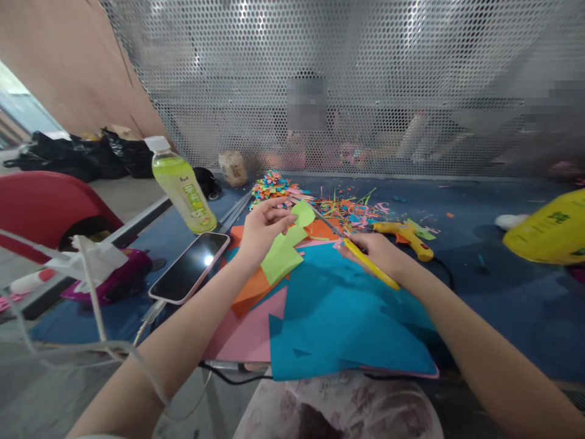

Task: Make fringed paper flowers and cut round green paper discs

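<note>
Above the blue sheet (347,305), the left hand (267,225) pinches the green paper (302,214) while the right hand (372,253) grips the scissors (365,263) beside it, so a slip of that light hold could send the blades off line or toward the fingertips.

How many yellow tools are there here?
2: a yellow-handled tool in the right hand and a glue gun lying on the table to that hand's right. More may be hidden under the blue paper.

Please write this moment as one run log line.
left hand: holding green paper | right hand: holding yellow scissors | glue gun: on table
</note>
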